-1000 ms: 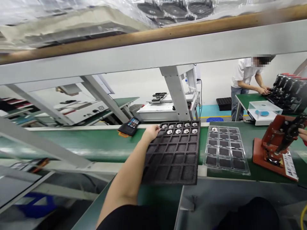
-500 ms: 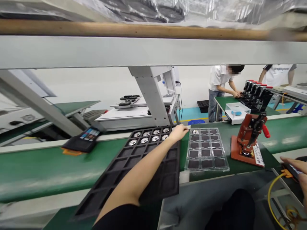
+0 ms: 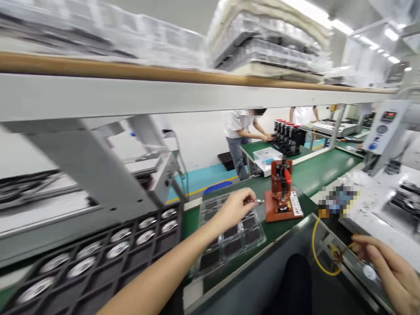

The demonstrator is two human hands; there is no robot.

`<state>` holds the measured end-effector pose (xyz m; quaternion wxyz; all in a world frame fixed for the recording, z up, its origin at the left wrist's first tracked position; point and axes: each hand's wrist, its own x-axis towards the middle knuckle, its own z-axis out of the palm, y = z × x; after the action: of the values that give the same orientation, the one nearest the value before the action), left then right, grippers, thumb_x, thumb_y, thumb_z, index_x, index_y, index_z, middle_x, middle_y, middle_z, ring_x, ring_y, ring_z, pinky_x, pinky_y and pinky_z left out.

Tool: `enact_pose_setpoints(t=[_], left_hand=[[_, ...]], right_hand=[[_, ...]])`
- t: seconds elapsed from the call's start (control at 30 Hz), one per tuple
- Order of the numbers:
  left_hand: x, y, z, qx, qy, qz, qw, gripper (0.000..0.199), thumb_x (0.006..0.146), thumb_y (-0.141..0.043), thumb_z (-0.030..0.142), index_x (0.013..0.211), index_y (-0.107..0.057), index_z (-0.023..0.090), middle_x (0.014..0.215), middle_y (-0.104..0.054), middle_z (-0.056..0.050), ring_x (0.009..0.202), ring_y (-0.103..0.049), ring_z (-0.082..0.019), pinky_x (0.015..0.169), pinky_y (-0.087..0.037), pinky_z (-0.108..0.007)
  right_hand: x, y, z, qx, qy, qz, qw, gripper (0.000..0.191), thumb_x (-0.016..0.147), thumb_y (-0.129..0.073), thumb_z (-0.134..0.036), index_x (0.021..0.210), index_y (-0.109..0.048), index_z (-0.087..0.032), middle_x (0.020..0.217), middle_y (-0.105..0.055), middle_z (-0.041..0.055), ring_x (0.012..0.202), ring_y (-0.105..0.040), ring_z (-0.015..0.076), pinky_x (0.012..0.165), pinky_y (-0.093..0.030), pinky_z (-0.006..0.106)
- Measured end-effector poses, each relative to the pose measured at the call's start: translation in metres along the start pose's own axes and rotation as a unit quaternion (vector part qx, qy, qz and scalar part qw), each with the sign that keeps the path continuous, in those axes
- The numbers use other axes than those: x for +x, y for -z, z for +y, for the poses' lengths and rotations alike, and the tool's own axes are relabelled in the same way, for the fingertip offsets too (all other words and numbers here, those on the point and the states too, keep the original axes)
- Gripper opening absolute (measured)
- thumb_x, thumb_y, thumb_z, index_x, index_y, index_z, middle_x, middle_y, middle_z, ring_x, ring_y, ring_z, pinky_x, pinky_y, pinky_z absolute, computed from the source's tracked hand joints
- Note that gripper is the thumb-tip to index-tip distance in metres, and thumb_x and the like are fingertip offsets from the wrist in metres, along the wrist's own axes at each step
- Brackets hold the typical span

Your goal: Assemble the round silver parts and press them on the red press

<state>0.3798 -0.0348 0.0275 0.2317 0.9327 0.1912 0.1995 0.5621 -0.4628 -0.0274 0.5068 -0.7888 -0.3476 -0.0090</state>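
My left hand (image 3: 236,206) is above the clear plastic tray (image 3: 252,236), pinching a small shiny part (image 3: 258,201) at its fingertips, just left of the red-brown clamp fixture (image 3: 278,192). At the lower right is my right hand (image 3: 383,262), its fingers curled together near a yellow cable (image 3: 315,249); whether it grips anything is too small to make out. The black tray (image 3: 98,280) at the lower left holds several round silver parts (image 3: 118,249) in its compartments.
A grey shelf beam (image 3: 183,98) crosses above the work area. A green conveyor (image 3: 324,171) runs behind the fixture. A white machine (image 3: 387,205) stands at the right. Across the aisle, a person in a white shirt (image 3: 238,124) works at black clamps (image 3: 288,138).
The view has turned to the right. My left hand has moved from the clear tray's far left corner towards the fixture. My right hand is no longer at the dark device.
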Motion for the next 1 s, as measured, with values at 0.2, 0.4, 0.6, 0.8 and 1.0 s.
enact_pose_setpoints(t=[0.2, 0.4, 0.6, 0.8, 1.0], left_hand=[[0.008, -0.073, 0.145, -0.139, -0.477, 0.051, 0.867, 0.023, 0.104, -0.052, 0.01, 0.113, -0.066, 0.025, 0.105, -0.077, -0.011, 0.098, -0.076, -0.022, 0.086, -0.063, -0.033], [0.031, -0.11, 0.207, -0.15, -0.584, 0.088, 0.793, 0.015, 0.107, -0.053, 0.012, 0.115, -0.065, 0.016, 0.104, -0.077, -0.014, 0.097, -0.076, -0.023, 0.085, -0.066, -0.035], [0.045, -0.138, 0.248, -0.128, -0.647, 0.064, 0.749, 0.016, 0.108, -0.051, 0.011, 0.116, -0.064, 0.014, 0.104, -0.076, -0.014, 0.097, -0.075, -0.024, 0.087, -0.064, -0.036], [0.135, -0.176, 0.319, -0.11, -0.502, -0.096, 0.852, 0.03, 0.104, -0.06, 0.023, 0.134, -0.063, 0.018, 0.135, -0.068, -0.017, 0.13, -0.065, -0.03, 0.113, -0.053, -0.049], [0.225, -0.212, 0.373, -0.04, -0.403, -0.28, 0.87, 0.055, 0.077, -0.087, 0.039, 0.126, -0.074, 0.016, 0.138, -0.072, -0.016, 0.13, -0.067, -0.036, 0.11, -0.053, -0.041]], right_hand=[[0.03, -0.011, -0.07, 0.132, 0.029, -0.12, 0.984, 0.052, 0.099, -0.071, -0.048, 0.146, -0.062, -0.028, 0.113, -0.073, 0.0081, 0.092, -0.072, 0.0232, 0.082, -0.064, 0.036], [0.027, 0.02, -0.07, 0.126, -0.002, -0.04, 0.991, 0.038, 0.09, -0.081, -0.038, 0.123, -0.073, -0.021, 0.085, -0.068, 0.0005, 0.073, -0.062, 0.0167, 0.068, -0.057, 0.029], [0.013, 0.057, -0.045, 0.075, -0.05, 0.036, 0.995, 0.036, 0.084, -0.082, -0.034, 0.116, -0.073, -0.02, 0.076, -0.065, -0.0017, 0.065, -0.06, 0.0159, 0.061, -0.054, 0.029], [0.0, 0.123, -0.024, -0.069, -0.057, 0.18, 0.98, 0.04, 0.086, -0.079, -0.041, 0.119, -0.072, -0.019, 0.075, -0.064, -0.0001, 0.066, -0.06, 0.0185, 0.065, -0.053, 0.033], [-0.034, 0.161, -0.031, -0.133, -0.066, 0.226, 0.963, 0.039, 0.089, -0.078, -0.043, 0.121, -0.072, -0.022, 0.076, -0.065, -0.0003, 0.065, -0.061, 0.0185, 0.066, -0.055, 0.033]])
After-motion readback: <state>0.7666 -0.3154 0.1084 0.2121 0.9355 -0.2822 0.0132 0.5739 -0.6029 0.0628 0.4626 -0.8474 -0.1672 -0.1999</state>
